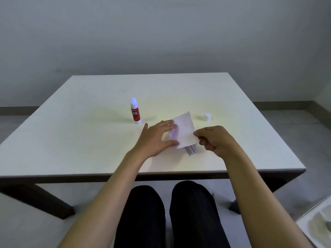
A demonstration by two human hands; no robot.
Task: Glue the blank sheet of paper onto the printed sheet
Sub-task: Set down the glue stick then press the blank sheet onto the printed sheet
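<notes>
Your left hand (157, 138) presses flat, fingers spread, pinning the blank sheet (184, 129); your right hand (213, 138) pinches its edge, aligning it over the printed sheet (190, 151).

Table (89, 122): white top, dark brown edge and legs.
Glue stick (135, 111): red label with white lettering, white tip and base.
Cap (207, 116): white.
Blank sheet (186, 127): plain white.
Printed sheet (190, 151): white with dark lines of print.
Trousers (146, 212): black.
Wall (161, 33): pale grey.
</notes>
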